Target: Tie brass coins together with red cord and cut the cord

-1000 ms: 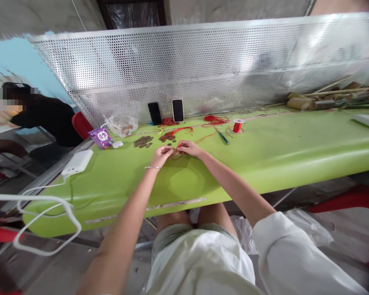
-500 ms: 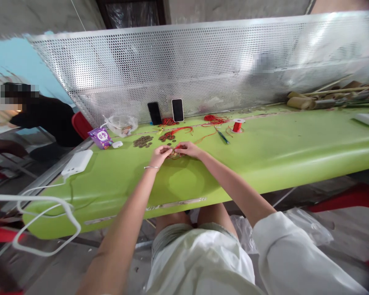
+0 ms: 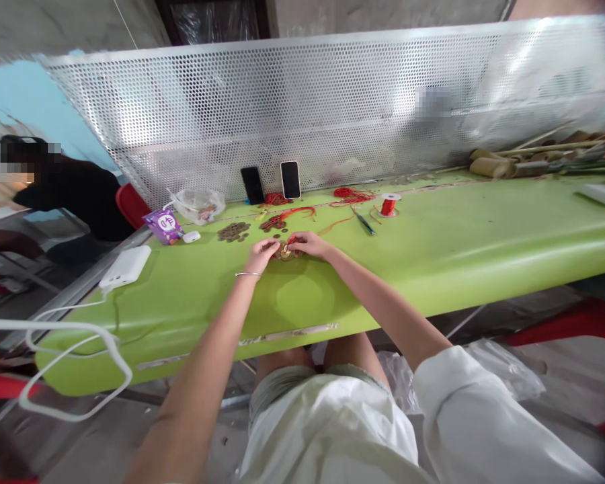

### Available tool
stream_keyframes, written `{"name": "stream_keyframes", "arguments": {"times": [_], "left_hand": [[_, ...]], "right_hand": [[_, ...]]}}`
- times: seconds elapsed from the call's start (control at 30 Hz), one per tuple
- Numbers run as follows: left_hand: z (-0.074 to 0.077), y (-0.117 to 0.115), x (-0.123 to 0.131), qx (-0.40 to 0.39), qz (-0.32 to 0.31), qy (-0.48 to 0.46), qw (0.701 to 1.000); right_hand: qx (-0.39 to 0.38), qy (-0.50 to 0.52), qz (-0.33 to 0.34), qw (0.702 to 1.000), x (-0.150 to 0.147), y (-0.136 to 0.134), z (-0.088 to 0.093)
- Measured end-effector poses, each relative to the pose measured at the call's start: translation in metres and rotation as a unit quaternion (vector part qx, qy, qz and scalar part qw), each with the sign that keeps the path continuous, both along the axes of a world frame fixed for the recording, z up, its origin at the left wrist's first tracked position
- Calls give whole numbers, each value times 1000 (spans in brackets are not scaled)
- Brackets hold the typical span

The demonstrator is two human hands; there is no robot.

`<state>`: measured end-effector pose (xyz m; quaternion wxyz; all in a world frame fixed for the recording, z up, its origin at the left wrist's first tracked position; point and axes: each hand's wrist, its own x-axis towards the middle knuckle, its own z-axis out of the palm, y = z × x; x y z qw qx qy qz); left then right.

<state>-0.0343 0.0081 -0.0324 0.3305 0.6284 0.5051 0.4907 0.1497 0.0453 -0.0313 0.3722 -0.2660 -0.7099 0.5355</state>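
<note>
Between my hands, low over the green table (image 3: pixel 433 249), is a small cluster of brass-coloured coins with red cord (image 3: pixel 286 251). My left hand (image 3: pixel 263 254) pinches its left side, thumb and fingers together. My right hand (image 3: pixel 306 244) is closed on its right side, where red cord shows at the fingertips. The fingers cover part of the cluster, so its exact shape is unclear. Just beyond my hands lie loose dark coins (image 3: pixel 234 232) in a pile, and more coins (image 3: pixel 273 223) beside a bundle of red cord (image 3: pixel 300 212).
Two phones, one black (image 3: pixel 253 185) and one white-edged (image 3: pixel 290 180), lean by a perforated metal screen (image 3: pixel 333 114). A red cord spool (image 3: pixel 389 205), tweezers-like tool (image 3: pixel 365 224), plastic bag (image 3: pixel 200 205), purple packet (image 3: pixel 164 226) and white power bank (image 3: pixel 126 266) surround the work. A person sits left.
My fingertips have shifted slightly, and more of the brass-coloured cluster shows between them. Both hands stay in nearly the same place.
</note>
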Motion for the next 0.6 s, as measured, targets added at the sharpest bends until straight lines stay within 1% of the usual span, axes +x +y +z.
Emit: {"name": "stream_keyframes", "arguments": {"times": [0.1,0.23,0.6], "left_hand": [[2,-1,-1,-34,-11,7,999],[3,-1,-2,-54,-14,10,998],[3,-1,-2,-66,-15,14,998]], "right_hand": [[-6,0,4,1000,0,-1,1],[-13,3,0,1000,0,-2,2],[-25,-3,-4,1000,1,-6,6]]}}
